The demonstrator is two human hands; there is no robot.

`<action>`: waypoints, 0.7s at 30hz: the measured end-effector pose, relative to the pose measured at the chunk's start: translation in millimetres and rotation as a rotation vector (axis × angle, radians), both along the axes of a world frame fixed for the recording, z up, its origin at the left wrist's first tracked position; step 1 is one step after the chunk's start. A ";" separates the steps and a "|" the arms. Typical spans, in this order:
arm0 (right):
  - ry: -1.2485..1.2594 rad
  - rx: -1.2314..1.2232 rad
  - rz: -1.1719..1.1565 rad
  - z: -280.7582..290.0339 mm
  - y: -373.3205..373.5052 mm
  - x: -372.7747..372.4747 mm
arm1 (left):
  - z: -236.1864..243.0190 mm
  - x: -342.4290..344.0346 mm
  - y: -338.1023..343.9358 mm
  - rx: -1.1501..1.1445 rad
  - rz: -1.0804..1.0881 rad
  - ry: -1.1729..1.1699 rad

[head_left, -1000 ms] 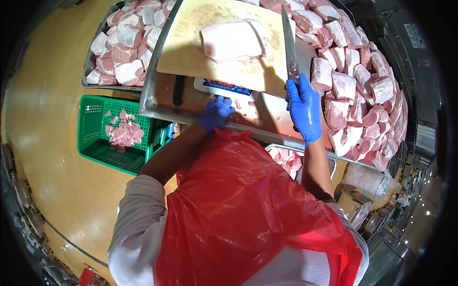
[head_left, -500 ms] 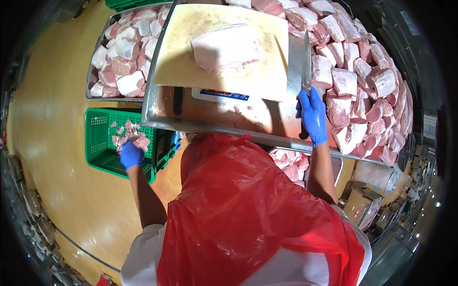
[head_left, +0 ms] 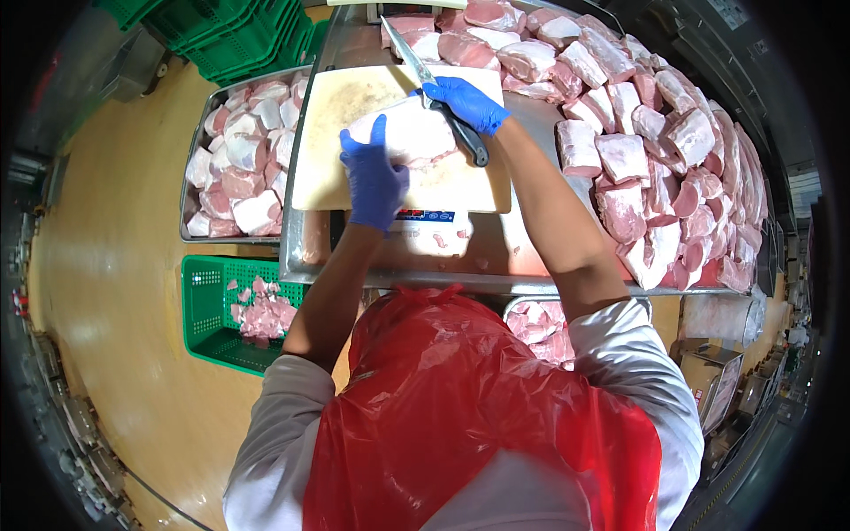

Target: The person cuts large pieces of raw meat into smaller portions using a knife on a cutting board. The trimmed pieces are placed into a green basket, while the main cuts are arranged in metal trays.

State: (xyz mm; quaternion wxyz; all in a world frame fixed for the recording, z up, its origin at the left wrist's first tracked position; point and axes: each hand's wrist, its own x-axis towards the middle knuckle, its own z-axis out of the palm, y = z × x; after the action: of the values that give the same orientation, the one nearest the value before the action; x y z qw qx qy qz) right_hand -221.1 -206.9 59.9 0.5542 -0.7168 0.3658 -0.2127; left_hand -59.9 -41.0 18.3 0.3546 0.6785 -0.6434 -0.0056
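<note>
A pale, fat-covered piece of pork [head_left: 425, 133] lies on the cream cutting board [head_left: 328, 106]. My left hand [head_left: 375, 181], in a blue glove, is at its near left end, with the fingers spread apart. Over the far right edge of the meat, my right hand [head_left: 465, 104], also gloved in blue, holds a knife [head_left: 407, 49]. The blade points away and to the left; its black handle extends back beneath the hand. Partly covered by the board is a scale [head_left: 434, 216] with a lit display.
Many pork pieces [head_left: 629, 159] are heaped on the metal table's right side. More fill a metal tray [head_left: 189, 226] at left. A green basket [head_left: 199, 327] below it holds pink trimmings. Green crates [head_left: 230, 40] stand at the far left; a tray of meat [head_left: 540, 327] sits by my apron.
My left hand has left the trimmings in the green basket and come up to the pork. My right hand has brought the knife leftward from beside the board to over the meat.
</note>
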 end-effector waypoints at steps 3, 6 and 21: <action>0.101 -0.122 -0.062 0.9 25.3 -25.1 | 0.1 60.0 -26.0 -0.224 -0.377 0.136; -0.235 0.338 0.035 10.0 107.7 -50.9 | -11.3 124.6 -62.8 -0.258 0.057 0.356; 0.307 -0.534 -0.252 -3.7 196.3 -23.6 | -9.5 82.9 18.4 -0.026 0.071 0.641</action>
State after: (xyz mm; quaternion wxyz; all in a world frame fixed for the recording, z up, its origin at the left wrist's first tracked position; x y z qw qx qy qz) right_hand -244.7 -10.6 56.1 0.2546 -0.8095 0.4622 -0.2573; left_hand 23.0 -22.7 8.8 0.5479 0.6596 -0.4747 -0.1983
